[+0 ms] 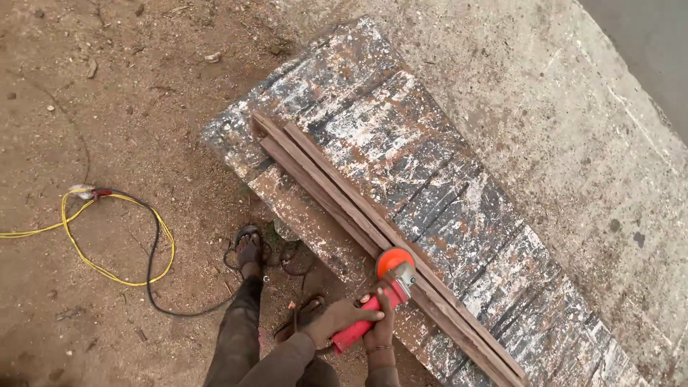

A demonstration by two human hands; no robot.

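While no container appears in view, one paint-spattered, rusted metal sheet [430,179] serves as the work surface, lying across bare dirt ground [107,143] beside a concrete slab [573,129]. Two long, narrow metal bars [337,186] lie side by side along it, touching. One red angle grinder [376,301] rests with its orange guard on the bars near their lower half. The left hand [340,315] wraps the grinder's red body, fingers curled closed over it. The right hand [382,326] grips the same body from below, fingers closed. One yellow cable [86,251] and one black cable [154,272] trail over the dirt. Two sandalled feet stand just beside the sheet.
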